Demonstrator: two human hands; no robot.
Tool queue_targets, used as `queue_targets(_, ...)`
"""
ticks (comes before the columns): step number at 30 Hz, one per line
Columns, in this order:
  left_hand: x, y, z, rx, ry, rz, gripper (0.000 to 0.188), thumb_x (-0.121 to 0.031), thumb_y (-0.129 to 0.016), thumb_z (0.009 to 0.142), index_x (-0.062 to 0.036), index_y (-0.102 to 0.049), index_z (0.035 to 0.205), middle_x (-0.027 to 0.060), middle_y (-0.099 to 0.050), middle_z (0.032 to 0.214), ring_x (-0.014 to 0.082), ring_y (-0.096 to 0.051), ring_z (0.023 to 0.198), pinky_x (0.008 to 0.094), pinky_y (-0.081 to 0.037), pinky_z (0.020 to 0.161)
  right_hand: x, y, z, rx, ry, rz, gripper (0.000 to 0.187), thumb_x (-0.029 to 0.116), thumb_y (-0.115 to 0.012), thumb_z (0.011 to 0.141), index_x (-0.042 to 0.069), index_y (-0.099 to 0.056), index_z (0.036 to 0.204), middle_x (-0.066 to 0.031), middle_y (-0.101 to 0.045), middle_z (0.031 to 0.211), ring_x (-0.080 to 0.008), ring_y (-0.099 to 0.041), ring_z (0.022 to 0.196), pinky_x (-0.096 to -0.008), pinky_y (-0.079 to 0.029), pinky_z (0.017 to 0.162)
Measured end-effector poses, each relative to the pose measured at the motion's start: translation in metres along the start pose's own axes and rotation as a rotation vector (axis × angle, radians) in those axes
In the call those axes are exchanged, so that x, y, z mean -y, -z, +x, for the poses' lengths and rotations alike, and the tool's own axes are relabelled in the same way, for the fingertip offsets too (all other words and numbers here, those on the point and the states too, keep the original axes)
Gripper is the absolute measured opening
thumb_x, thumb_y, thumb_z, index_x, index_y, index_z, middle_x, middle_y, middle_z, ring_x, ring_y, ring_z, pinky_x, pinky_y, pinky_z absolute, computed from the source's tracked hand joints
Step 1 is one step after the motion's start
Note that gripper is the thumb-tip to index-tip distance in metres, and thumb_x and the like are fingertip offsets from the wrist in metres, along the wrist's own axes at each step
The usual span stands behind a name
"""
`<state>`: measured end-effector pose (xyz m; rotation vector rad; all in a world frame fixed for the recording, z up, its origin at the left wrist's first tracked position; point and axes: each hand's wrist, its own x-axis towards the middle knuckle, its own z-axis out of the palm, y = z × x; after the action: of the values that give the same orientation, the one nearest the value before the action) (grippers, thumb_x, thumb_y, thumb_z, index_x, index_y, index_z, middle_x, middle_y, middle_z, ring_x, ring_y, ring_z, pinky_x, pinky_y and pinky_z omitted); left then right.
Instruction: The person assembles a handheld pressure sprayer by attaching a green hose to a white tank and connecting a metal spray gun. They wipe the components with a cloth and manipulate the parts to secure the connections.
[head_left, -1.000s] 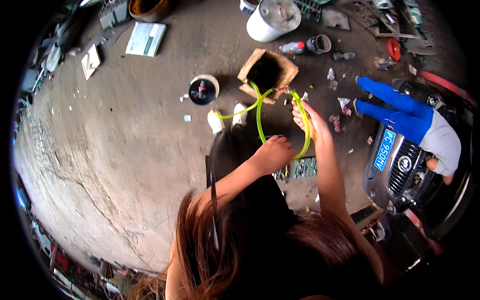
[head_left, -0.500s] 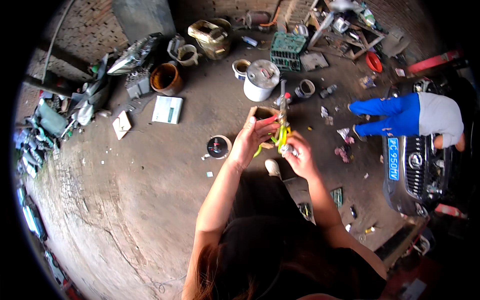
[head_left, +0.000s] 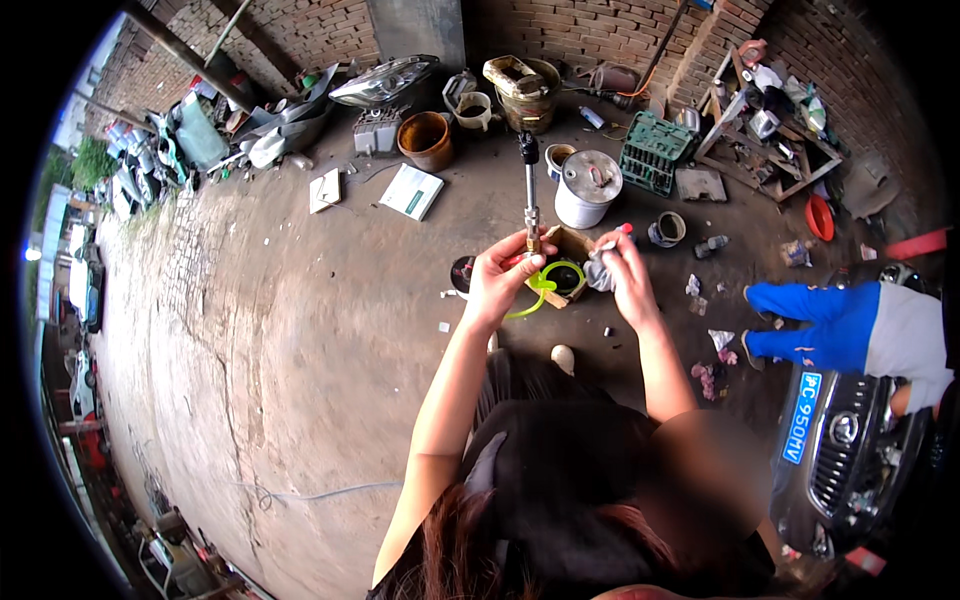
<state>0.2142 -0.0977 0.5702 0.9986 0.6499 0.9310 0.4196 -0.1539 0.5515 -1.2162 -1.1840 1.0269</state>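
In the head view, the left hand (head_left: 501, 284) has its grip drawn in, thumb and fingertips pinching the lower end of a metal rod (head_left: 532, 195). The rod stands nearly upright, its black tip (head_left: 527, 149) pointing to 12 o'clock. At 3 o'clock from that hand, the right hand (head_left: 630, 284) has its grip curled around what looks like a crumpled grey cloth (head_left: 600, 273), apart from the rod. A yellow-green hose (head_left: 545, 285) loops between the hands, in front of a cardboard box (head_left: 556, 298) on the floor (head_left: 330, 400); whether it joins the rod is hidden by the left fingers. A white drum (head_left: 585, 208) stands at about 1 o'clock from the left hand, and a co-worker (head_left: 910, 320) bends over a car (head_left: 835, 460) at about 4 o'clock from the right.

The step in hand appears to be handling the rod, perhaps with wiping. Bringing cloth to rod would call for a steady left pinch and the right hand crossing toward 9 o'clock, clear of the hose.
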Motion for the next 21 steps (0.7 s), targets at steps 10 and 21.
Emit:
queue_targets(10, 0.006, -0.049, -0.034, -0.099, -0.11, 0.083, 0.044, -0.01, -0.065, 0.085, 0.0051, -0.051, 0.125, 0.009, -0.063, 0.108, 0.0139, -0.061, 0.099, 0.0275, -0.045, 0.093, 0.036, 0.061, 0.049, 0.196, 0.338, 0.217, 0.028, 0.005, -0.048, 0.09, 0.001, -0.061, 0.115, -0.0091, -0.057, 0.125, -0.014, -0.057, 0.103, -0.025, -0.04, 0.095)
queue_targets(21, 0.012, -0.052, -0.044, -0.144, -0.148, 0.133, 0.041, -0.007, -0.064, 0.086, 0.0053, -0.052, 0.124, 0.0088, -0.062, 0.109, 0.0138, -0.06, 0.1, 0.0271, -0.045, 0.092, 0.015, 0.068, 0.068, 0.148, -0.286, 0.794, 0.027, 0.016, -0.05, 0.094, 0.004, -0.059, 0.117, -0.0061, -0.061, 0.113, -0.0183, -0.059, 0.103, -0.0338, -0.047, 0.091)
